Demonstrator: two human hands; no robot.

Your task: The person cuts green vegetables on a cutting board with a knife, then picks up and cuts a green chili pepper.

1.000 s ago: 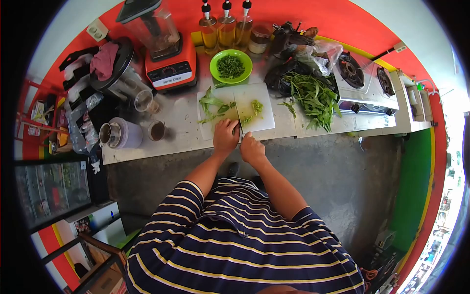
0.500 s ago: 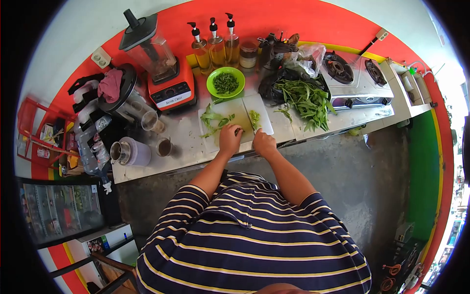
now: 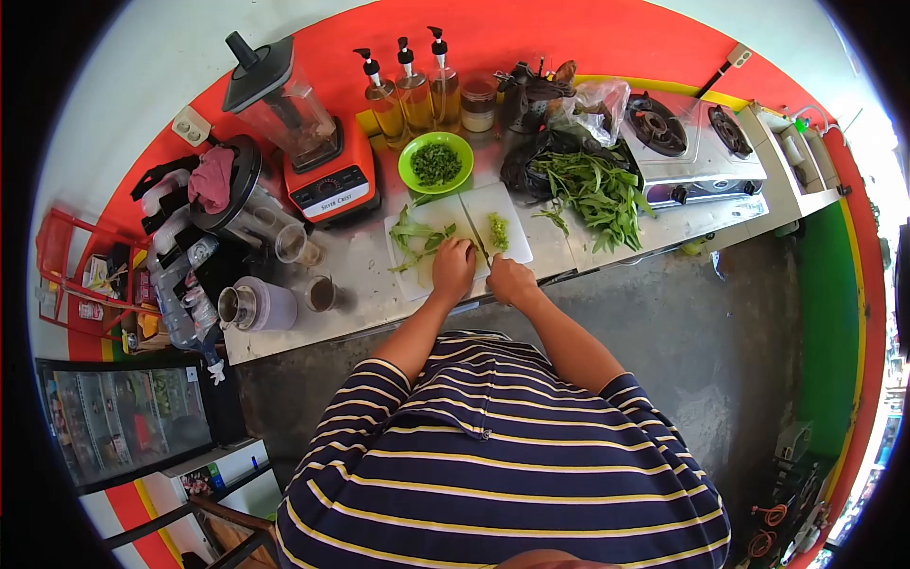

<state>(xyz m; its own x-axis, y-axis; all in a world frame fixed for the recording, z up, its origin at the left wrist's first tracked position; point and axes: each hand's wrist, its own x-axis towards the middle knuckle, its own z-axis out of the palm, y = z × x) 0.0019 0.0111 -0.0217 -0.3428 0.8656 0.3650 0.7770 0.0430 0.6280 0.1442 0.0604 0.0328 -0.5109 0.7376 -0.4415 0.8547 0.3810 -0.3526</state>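
Observation:
On the white cutting board, my right hand is closed around the handle of a knife. The blade points away from me across the board. Just left of the blade, my left hand has its fingers curled down on something green, mostly hidden under them. Leafy green stems lie to the left of that hand. A small heap of chopped light-green pieces sits right of the blade. Behind the board stands a green bowl of chopped dark greens.
A red blender and pump bottles stand behind. To the right are a pile of leafy greens by a black plastic bag and a gas stove. A glass and a lilac container stand left.
My left hand has shifted slightly right, nearer the blade. The chopped heap now shows clear of the knife on its right. The whole view has moved a little.

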